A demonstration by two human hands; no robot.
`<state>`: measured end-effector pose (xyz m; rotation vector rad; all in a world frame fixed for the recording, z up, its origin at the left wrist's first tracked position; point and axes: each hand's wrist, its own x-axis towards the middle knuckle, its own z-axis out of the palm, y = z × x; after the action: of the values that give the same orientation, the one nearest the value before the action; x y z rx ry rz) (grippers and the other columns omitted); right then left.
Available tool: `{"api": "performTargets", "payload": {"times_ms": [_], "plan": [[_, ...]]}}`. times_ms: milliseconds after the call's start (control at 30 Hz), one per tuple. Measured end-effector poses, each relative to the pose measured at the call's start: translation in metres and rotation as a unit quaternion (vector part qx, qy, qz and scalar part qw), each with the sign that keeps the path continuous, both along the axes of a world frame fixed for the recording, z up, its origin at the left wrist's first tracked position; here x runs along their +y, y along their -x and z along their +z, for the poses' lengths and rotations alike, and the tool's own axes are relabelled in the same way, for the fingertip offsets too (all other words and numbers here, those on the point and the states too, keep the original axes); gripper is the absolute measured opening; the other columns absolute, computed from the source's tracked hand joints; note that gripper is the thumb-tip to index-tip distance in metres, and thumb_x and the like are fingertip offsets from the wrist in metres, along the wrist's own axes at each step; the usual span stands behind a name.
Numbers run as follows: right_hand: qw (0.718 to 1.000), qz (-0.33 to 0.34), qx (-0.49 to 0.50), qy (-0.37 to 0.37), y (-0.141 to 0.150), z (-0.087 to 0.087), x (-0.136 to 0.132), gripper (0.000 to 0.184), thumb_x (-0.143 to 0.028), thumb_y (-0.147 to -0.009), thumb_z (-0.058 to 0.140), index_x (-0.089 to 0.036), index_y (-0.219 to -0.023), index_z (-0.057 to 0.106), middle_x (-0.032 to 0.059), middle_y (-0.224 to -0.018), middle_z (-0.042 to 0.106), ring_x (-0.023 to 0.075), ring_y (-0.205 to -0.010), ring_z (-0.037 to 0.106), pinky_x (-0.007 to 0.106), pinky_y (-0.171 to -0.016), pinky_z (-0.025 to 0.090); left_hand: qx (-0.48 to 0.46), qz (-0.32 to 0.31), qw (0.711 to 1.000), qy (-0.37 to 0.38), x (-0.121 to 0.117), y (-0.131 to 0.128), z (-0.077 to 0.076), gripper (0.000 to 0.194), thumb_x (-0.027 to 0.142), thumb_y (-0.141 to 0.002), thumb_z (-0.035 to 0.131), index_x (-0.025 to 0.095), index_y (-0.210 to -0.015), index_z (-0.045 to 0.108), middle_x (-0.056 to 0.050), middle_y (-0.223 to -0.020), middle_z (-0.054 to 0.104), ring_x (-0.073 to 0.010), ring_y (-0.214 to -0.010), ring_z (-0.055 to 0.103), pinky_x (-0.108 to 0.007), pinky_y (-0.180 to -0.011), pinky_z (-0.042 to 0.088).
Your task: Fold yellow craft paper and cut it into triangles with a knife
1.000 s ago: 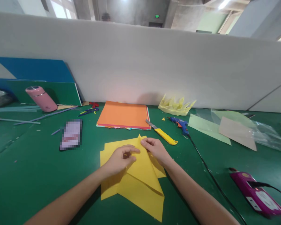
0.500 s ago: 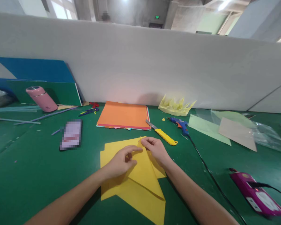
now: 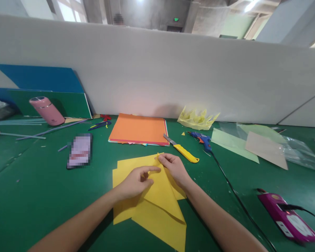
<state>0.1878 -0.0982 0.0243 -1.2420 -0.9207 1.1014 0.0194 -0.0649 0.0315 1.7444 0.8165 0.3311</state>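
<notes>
The folded sheet (image 3: 161, 196) was plain yellow, its upper layer lying slantwise over a lower one and tapering to a narrow tip at the far end. It lay in front of the person, on top of more yellow paper (image 3: 122, 171) spread on the green worktop (image 3: 99, 196), and its near corner ran down to the bottom edge of the view. The right hand (image 3: 175, 169) had its thumb and index finger closed together, pinching the sheet close to that tip. On the left hand (image 3: 135, 182), thumb and index finger stood moderately apart, curved over the upper layer, with the index fingertip just beside the sloping right edge; how firmly they pressed could not be told. Beyond the tip lay a yellow cutter (image 3: 185, 152), its blade touching an orange paper stack (image 3: 139, 128).
</notes>
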Motion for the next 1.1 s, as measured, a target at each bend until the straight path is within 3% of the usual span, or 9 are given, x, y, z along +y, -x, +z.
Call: {"api": "performTargets", "payload": {"times_ms": [633, 1100], "plan": [[0.998, -0.043, 0.028, -0.020, 0.0012, -0.0014, 0.0009, 0.022, -0.040, -0.057, 0.077, -0.020, -0.064, 0.071, 0.0026, -0.071, 0.068, 0.0158, -0.067, 0.056, 0.030, -0.068, 0.043, 0.003, -0.035, 0.999, -0.014, -0.0029, 0.0014, 0.0031, 0.045, 0.016, -0.075, 0.050, 0.016, -0.119, 0.061, 0.005, -0.066, 0.032, -0.0116, -0.058, 0.032, -0.024, -0.056, 0.031], [0.997, -0.062, 0.041, -0.021, 0.0065, -0.0012, 0.0010, 0.019, -0.037, -0.056, 0.074, -0.020, -0.066, 0.072, 0.0021, -0.069, 0.068, 0.0149, -0.065, 0.053, 0.029, -0.063, 0.042, 0.007, -0.070, 0.997, -0.014, -0.0028, 0.0021, 0.0038, 0.047, 0.014, -0.076, 0.048, 0.018, -0.122, 0.059, 0.006, -0.064, 0.033, -0.0108, -0.056, 0.031, -0.023, -0.053, 0.029]]}}
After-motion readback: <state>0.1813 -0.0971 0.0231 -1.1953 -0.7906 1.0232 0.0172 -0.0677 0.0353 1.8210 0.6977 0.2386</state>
